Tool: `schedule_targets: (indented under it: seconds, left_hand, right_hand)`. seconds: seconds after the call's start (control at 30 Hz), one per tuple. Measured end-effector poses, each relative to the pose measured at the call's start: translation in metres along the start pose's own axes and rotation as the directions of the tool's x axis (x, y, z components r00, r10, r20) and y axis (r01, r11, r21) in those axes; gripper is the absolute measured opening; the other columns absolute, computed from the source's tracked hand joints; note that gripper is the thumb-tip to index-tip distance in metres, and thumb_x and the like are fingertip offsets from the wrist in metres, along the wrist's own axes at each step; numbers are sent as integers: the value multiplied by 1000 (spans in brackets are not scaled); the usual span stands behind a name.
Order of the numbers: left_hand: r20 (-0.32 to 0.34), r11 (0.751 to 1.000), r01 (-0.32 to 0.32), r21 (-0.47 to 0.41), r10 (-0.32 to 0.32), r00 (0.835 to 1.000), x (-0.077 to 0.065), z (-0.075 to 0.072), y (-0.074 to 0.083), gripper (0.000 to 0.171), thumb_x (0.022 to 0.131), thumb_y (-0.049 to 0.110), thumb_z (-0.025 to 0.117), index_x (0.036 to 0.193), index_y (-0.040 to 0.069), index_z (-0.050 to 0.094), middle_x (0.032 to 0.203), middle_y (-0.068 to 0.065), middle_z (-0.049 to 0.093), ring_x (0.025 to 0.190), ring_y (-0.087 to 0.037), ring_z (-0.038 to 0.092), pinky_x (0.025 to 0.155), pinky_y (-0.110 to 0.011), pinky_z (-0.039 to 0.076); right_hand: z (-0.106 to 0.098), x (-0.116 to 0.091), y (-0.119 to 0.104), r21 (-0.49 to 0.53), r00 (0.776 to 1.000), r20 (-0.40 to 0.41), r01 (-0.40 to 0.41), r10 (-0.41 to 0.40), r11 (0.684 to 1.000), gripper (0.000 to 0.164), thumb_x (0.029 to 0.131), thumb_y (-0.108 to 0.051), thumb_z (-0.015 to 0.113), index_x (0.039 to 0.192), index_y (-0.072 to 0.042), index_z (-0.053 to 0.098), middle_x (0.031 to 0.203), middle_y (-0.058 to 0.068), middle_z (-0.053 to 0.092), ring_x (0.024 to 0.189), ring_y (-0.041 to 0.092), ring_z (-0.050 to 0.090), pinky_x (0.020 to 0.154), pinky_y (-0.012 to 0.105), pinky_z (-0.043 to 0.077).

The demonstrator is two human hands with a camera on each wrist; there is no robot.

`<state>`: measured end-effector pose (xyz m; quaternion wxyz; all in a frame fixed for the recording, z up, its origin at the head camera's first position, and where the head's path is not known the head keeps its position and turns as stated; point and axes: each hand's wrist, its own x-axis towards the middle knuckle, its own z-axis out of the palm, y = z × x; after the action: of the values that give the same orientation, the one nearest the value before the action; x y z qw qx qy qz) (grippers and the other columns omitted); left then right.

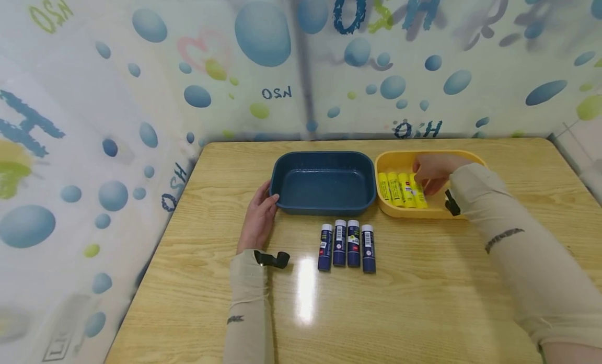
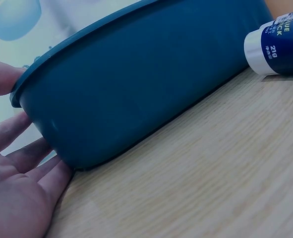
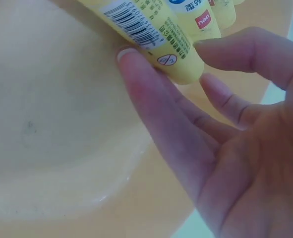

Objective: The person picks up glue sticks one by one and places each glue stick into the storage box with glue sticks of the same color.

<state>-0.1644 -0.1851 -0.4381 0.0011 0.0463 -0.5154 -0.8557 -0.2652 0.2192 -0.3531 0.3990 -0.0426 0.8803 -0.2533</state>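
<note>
My left hand (image 1: pixel 261 212) holds the left front corner of a dark blue plastic tray (image 1: pixel 324 209), thumb at its rim and fingers against the outer wall (image 2: pixel 111 94). My right hand (image 1: pixel 435 170) reaches into a yellow tray (image 1: pixel 409 212). Between its thumb and fingers it pinches the end of a yellow glue stick (image 3: pixel 146 29), the rightmost in a row. Other yellow glue sticks (image 1: pixel 394 189) lie beside it on the left. Nothing lies in the blue tray.
Several dark blue glue sticks with white caps (image 1: pixel 353 243) lie side by side on the wooden table (image 1: pixel 423 301), in front of the blue tray. The two trays stand edge to edge. Behind the table hangs a patterned curtain (image 1: pixel 329 71).
</note>
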Motion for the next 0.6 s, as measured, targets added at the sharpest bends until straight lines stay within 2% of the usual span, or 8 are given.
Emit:
schedule_targets:
  seconds: [0.27, 0.37, 0.5, 0.6]
  left_hand:
    - [15, 1000, -12, 0, 12, 1000, 1, -1, -2, 52, 85, 0, 55, 134, 6, 38, 136, -7, 35, 124, -21, 35, 99, -28, 32]
    - [9, 1000, -7, -9, 7, 1000, 1, 0, -2, 51, 86, -1, 54, 134, 6, 38, 136, -7, 35, 123, -21, 36, 99, -28, 32]
    - [6, 1000, -6, -14, 6, 1000, 0, 0, -2, 51, 86, -1, 53, 134, 6, 37, 137, -7, 34, 122, -19, 38, 99, -28, 32]
    - [10, 1000, -9, -12, 9, 1000, 0, 0, -2, 51, 86, -1, 53, 134, 6, 36, 137, -8, 33, 122, -20, 37, 99, -28, 32]
  right_hand:
    - [-3, -6, 6, -57, 999, -29, 45, -47, 997, 43, 85, -5, 48, 121, 6, 29, 106, 24, 47, 72, 24, 59, 67, 33, 52]
    - [-5, -12, 7, -73, 995, -47, 83, -87, 994, 43, 87, -7, 48, 123, 6, 28, 107, 26, 47, 74, 24, 59, 67, 34, 52]
    - [-4, -21, 9, -91, 984, -105, 135, -144, 987, 40, 89, -8, 46, 123, 6, 30, 109, 28, 47, 77, 26, 58, 67, 36, 52]
    - [-1, -26, 13, -127, 967, -175, 166, -187, 978, 36, 89, -8, 44, 121, 6, 35, 108, 27, 49, 79, 27, 58, 67, 37, 52]
